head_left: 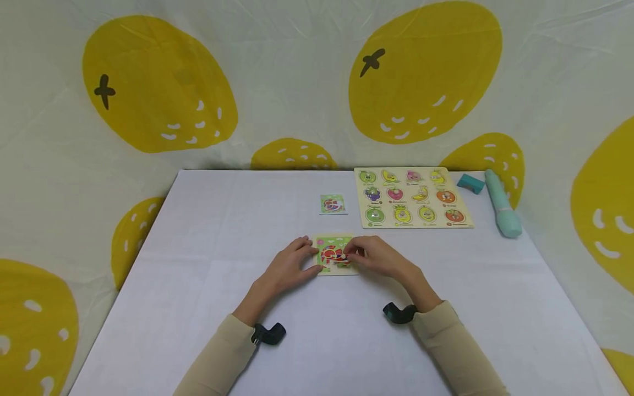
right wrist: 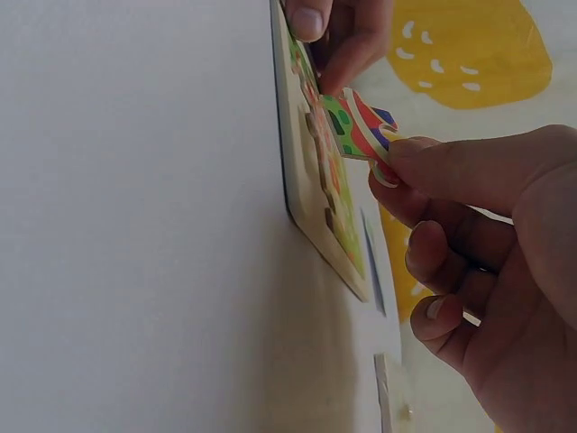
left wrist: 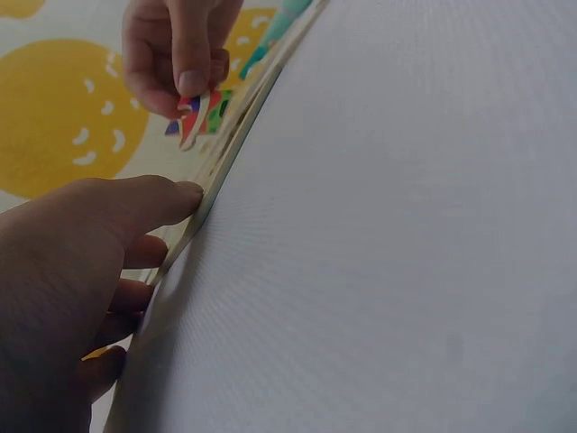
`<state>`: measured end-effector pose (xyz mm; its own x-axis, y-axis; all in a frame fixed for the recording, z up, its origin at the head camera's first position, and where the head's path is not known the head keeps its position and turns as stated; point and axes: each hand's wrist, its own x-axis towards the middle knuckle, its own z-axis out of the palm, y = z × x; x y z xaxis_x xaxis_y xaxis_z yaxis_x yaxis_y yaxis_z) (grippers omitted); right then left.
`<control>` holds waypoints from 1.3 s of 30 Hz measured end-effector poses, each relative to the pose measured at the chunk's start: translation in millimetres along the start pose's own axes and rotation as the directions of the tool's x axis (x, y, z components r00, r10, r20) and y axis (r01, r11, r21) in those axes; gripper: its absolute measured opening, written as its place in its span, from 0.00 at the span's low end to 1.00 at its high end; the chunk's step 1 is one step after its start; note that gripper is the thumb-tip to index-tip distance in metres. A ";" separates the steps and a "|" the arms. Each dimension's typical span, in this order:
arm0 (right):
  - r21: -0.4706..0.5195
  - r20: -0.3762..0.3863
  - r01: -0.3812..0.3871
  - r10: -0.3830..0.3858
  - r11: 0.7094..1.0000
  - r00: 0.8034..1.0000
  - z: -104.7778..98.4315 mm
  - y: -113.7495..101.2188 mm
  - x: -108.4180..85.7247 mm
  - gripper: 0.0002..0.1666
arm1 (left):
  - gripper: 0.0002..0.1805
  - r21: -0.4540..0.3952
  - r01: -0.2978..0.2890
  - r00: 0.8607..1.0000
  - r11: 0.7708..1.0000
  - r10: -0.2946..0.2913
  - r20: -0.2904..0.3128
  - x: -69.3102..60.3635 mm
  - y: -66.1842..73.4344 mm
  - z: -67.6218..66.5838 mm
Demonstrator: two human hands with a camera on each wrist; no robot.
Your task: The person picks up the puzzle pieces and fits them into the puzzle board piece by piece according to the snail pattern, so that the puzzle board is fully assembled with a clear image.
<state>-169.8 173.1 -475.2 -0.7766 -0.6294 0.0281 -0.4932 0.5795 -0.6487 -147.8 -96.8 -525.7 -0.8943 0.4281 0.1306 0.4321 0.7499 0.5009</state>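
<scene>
A small wooden jigsaw board [head_left: 342,271] with a green and red picture lies on the white table. My left hand [head_left: 289,265] rests at its left side, fingers spread and touching the edge; in the left wrist view the thumb lies along the board's rim. My right hand [head_left: 375,256] pinches a jigsaw piece [right wrist: 359,126] between thumb and index finger. The piece is green, red and purple-blue, and it is tilted above the board's right part. In the right wrist view its lower end is close to the board; whether they touch I cannot tell.
Behind the board lies a small picture card [head_left: 333,204]. A fruit peg puzzle [head_left: 414,198] spreads across the back right, with a teal bracket-shaped piece [head_left: 471,183] and a mint-green tube-like object [head_left: 503,206] beside it. Patterned cloth [head_left: 297,82] hangs behind the table.
</scene>
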 end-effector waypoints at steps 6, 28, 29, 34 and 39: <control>0.018 0.025 -0.013 0.013 1.000 1.000 8.4 1.0 5.6 0.07 | 0.26 -0.001 -0.007 1.000 1.000 0.007 -0.008 0.0 -0.8 0.5; -0.094 0.026 -0.032 0.034 0.995 0.999 25.6 -0.7 13.6 0.05 | 0.26 -0.004 0.005 1.000 1.000 -0.005 0.001 0.2 -0.4 0.3; -0.097 0.027 -0.033 0.036 0.995 0.999 26.1 -0.9 13.8 0.05 | 0.26 -0.003 0.005 1.000 1.000 -0.005 0.001 0.3 -0.6 0.4; -0.105 0.027 -0.047 0.050 0.993 0.998 27.8 -3.5 16.0 0.05 | 0.26 -0.007 0.007 1.000 1.000 -0.007 0.001 -0.1 0.2 -0.5; -0.116 0.021 -0.073 0.076 0.991 0.997 28.7 -5.8 18.9 0.07 | 0.26 -0.009 0.005 1.000 1.000 -0.005 0.002 0.3 0.3 -0.8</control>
<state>-170.3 143.0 -492.7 -0.8034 -0.5942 -0.0379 -0.4770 0.6804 -0.5563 -148.0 -96.9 -524.9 -0.8963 0.4251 0.1264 0.4265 0.7476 0.5091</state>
